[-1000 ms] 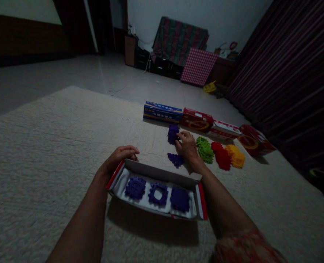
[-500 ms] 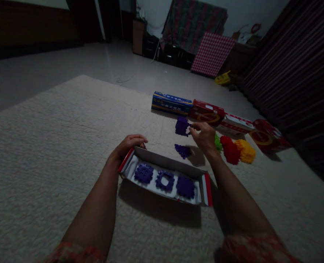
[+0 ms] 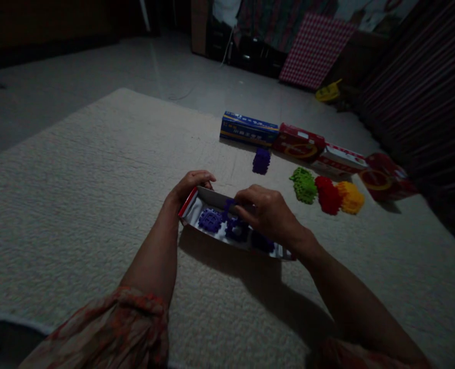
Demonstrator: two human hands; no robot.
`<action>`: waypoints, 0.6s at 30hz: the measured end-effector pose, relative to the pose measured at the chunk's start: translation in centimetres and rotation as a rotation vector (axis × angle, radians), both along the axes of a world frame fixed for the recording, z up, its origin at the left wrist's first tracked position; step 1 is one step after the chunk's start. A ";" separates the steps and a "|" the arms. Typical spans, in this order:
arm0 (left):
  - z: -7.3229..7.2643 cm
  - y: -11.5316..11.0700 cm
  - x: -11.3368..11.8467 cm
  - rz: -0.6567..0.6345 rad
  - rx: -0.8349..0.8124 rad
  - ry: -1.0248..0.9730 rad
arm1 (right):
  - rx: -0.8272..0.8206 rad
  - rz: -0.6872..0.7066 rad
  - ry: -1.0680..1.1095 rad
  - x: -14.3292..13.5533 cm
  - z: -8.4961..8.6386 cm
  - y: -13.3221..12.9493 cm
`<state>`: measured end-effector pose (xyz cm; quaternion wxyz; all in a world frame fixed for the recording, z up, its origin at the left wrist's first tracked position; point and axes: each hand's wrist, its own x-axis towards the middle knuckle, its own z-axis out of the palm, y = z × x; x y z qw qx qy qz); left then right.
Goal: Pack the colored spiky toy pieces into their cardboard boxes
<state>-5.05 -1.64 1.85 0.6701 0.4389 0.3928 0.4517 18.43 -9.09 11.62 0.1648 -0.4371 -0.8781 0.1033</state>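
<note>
Pale mat (image 3: 96, 164) underneath everything. At its far side, a row of boxes: blue box (image 3: 249, 129) leftmost, then red and white-and-red ones. Nearer, sorted stacks: green (image 3: 304, 185), red (image 3: 328, 196), yellow (image 3: 351, 198); purple stack (image 3: 261, 161) just in front of the row.

Open box (image 3: 189, 201) closest in, three purple pieces lying inside. Left hand (image 3: 192, 184) curled at its left end, touching; cannot tell whether it clamps.

Change: right hand (image 3: 265, 209) was out near the purple stack half a second ago; now over the open box. Reads as the carry done, placing under way, piece apparently not yet let go.

Smallest: held purple piece (image 3: 228, 206), tilted, at the fingertips, ahead and left of the palm, above the latticed piece (image 3: 210, 220) and the holed piece (image 3: 230, 234). Right grip pinched together on it; contact below unclear.
</note>
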 end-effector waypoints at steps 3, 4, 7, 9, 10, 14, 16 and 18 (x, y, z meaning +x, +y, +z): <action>0.1 0.0 -0.1 -0.009 0.020 0.014 | -0.037 0.004 -0.171 -2.5 -0.3 -0.5; 0.1 0.0 -0.1 -0.013 0.030 0.019 | -0.039 0.007 -0.219 -3.2 -0.3 -0.6; 0.2 0.1 -0.2 -0.013 0.045 0.027 | -0.038 0.028 -0.310 -4.5 -0.5 -0.6; 0.2 0.2 -0.2 -0.004 0.034 0.030 | -0.039 0.042 -0.333 -5.1 -0.7 -0.5; 0.2 0.2 -0.1 0.001 0.027 0.030 | -0.041 0.048 -0.336 -5.3 -0.9 -0.4; 0.3 0.2 -0.1 0.010 0.020 0.021 | -0.038 0.051 -0.304 -5.5 -1.2 -0.7; 0.3 0.2 -0.1 0.005 0.022 0.025 | -0.010 0.049 -0.252 -5.1 -0.8 -0.8; 0.3 0.2 -0.1 -0.002 0.020 0.036 | 0.039 0.040 -0.176 -4.0 0.0 -0.5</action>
